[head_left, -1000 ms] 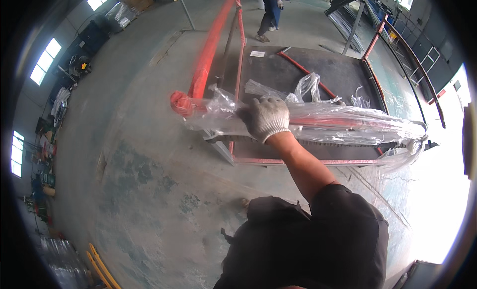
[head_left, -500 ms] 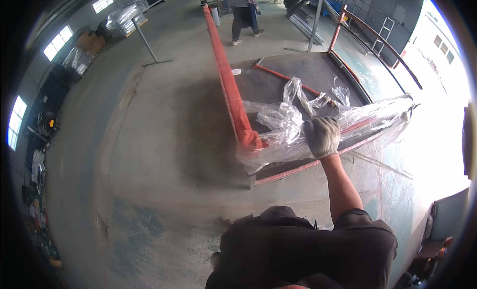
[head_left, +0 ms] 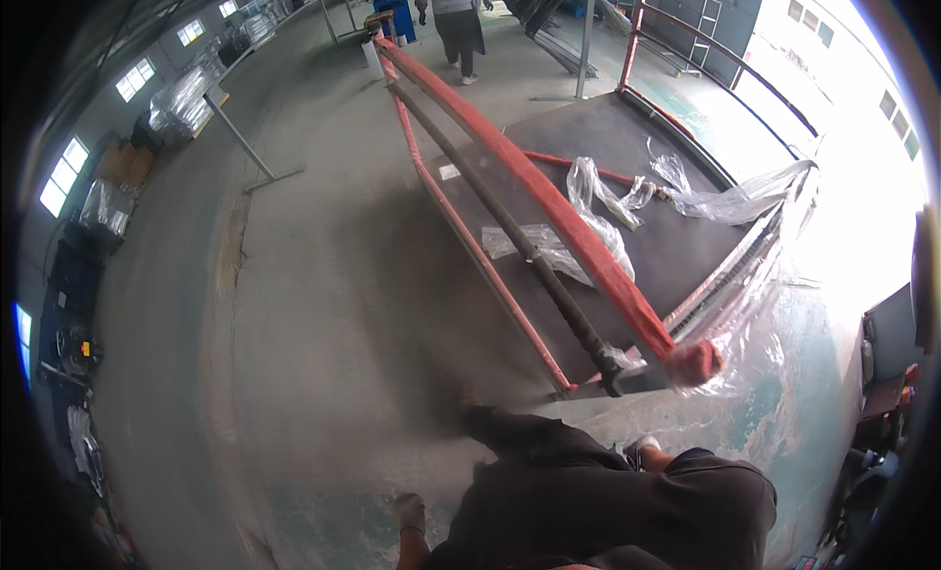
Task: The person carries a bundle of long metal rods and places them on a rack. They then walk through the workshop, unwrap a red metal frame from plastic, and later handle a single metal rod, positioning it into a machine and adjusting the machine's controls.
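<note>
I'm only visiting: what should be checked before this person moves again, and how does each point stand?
1. Left hand clear of the platform: ok.
2. Right hand clear of the thick red-wrapped rail: ok.
3. Clear plastic film gathered in: not ok, loose and trailing.
4. Thin red bar on the platform secured: cannot tell.
5. Co-worker clear of the platform: ok, beyond it.

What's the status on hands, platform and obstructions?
Left hand and right hand low, clear of the red-railed platform; grips unclear. Platform directly ahead. Possible snag: loose plastic film strewn over it, hanging off its right side.
</note>
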A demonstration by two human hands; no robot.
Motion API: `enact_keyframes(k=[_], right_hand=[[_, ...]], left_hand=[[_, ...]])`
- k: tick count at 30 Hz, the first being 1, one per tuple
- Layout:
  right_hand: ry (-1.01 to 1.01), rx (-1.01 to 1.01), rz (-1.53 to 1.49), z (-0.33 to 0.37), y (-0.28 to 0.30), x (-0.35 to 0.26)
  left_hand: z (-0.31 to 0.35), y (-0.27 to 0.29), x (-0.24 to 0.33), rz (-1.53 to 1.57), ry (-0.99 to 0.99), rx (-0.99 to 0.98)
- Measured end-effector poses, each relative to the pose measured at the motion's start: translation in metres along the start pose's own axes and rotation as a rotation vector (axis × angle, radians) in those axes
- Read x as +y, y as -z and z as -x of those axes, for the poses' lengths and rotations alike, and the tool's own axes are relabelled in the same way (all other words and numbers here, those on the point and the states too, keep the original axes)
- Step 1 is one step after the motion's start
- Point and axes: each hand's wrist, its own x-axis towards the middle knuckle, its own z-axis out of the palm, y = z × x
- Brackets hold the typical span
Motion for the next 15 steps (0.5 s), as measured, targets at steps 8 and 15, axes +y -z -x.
enact_keyframes(k=[8, 15], right_hand=[[0.281, -0.053, -0.242, -0.032, 0.132, -0.331], [0.426, 0.357, -0.561, -0.096, 0.365, -0.548]], left_hand=[[-0.141, 0.072, 0.039, -0.27, 0.022, -0.17], [-0.318, 0.202, 0.093, 0.66, 0.502, 0.196]])
